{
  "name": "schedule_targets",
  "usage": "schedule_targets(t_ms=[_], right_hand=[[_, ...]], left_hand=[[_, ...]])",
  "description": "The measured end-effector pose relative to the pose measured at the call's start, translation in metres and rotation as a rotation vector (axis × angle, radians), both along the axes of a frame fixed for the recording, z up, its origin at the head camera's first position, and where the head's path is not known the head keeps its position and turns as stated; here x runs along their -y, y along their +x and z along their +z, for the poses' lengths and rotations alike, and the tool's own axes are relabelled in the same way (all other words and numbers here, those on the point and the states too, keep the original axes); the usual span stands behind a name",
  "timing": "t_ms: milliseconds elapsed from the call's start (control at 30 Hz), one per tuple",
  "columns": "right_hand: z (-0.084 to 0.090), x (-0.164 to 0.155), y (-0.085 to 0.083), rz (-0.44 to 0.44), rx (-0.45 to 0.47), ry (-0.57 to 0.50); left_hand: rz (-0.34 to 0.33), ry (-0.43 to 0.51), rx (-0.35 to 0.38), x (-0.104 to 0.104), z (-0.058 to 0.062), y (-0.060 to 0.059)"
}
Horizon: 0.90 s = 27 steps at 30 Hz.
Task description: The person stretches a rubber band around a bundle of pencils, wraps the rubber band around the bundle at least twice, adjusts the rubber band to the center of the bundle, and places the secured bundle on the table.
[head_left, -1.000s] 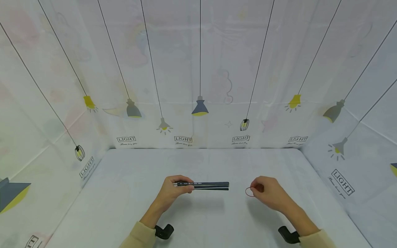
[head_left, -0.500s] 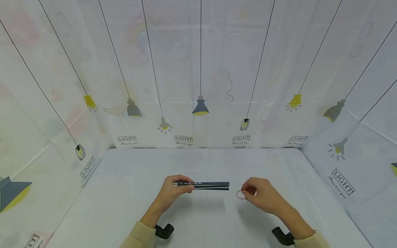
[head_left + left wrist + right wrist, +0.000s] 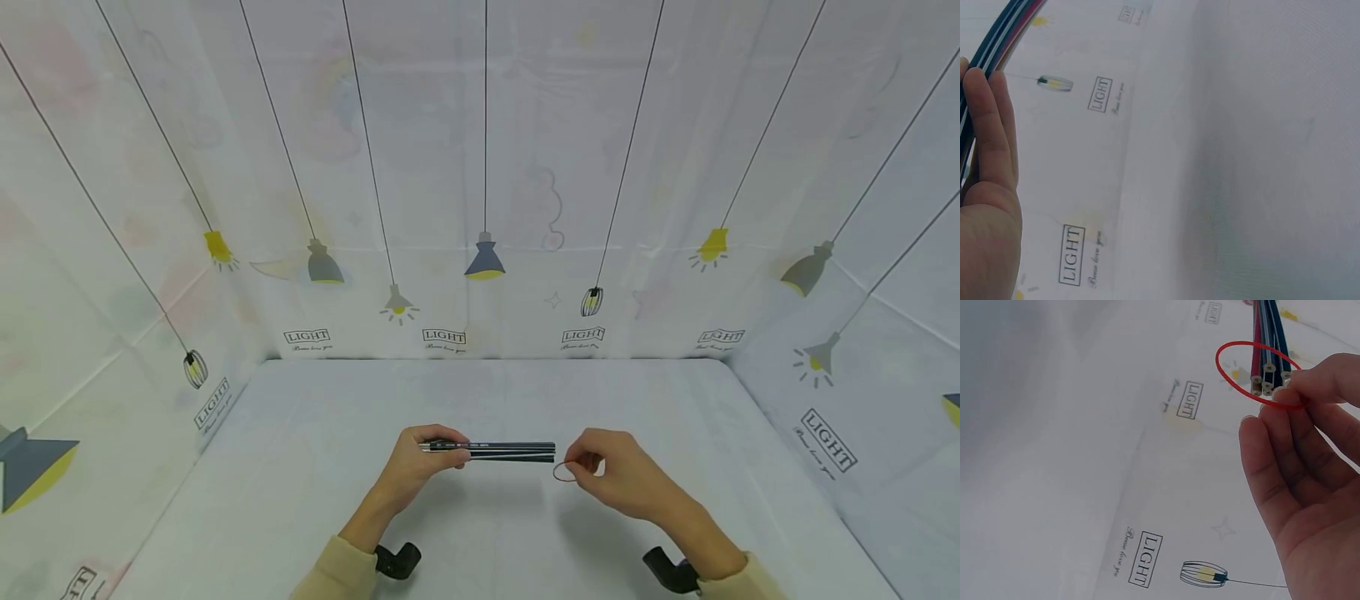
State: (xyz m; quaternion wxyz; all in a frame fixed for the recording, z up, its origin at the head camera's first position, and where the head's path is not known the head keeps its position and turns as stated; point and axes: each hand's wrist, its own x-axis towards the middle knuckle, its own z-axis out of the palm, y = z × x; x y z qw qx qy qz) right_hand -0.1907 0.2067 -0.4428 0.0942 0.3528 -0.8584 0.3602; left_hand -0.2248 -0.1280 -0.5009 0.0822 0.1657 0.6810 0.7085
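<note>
White sheeting printed with hanging lamps and the word LIGHT walls in a pale desk (image 3: 480, 542), and both hands work low in the middle of the head view, above its surface. The left hand (image 3: 420, 467) curls round the left end of a bundle of pencils (image 3: 510, 451), thumb and fingers closed on it; the left wrist view shows the fingers (image 3: 988, 125) lying along the dark shafts at the upper left of the frame. The bundle's long axis runs level across the head view, left to right, so its free end points straight at the right hand (image 3: 611, 475). That hand pinches a red rubber band (image 3: 564, 472) between thumb and forefinger, the other fingers relaxed, and holds the loop open at the bundle's free end. In the right wrist view, at the upper right of the frame, the band (image 3: 1259, 376) rings the cut ends of the pencils (image 3: 1266, 378): they appear inside the loop, though whether they have entered it or only sit behind it cannot be told from this angle. The right hand is thus the nearer one to the free end, just beside it, while the left holds the far end steady. Cream sleeves and dark wrist mounts show at the bottom edge of the head view.
</note>
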Motion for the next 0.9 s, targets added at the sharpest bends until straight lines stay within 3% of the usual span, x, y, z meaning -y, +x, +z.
schedule_targets(t_ms=[567, 900], right_hand=[[0.009, 0.011, -0.008, 0.004, -0.051, -0.029], [0.009, 0.014, -0.019, -0.066, 0.023, -0.06]], left_hand=[[-0.013, -0.007, 0.001, -0.002, -0.001, 0.0], [-0.039, 0.008, -0.008, -0.003, 0.0, 0.001]])
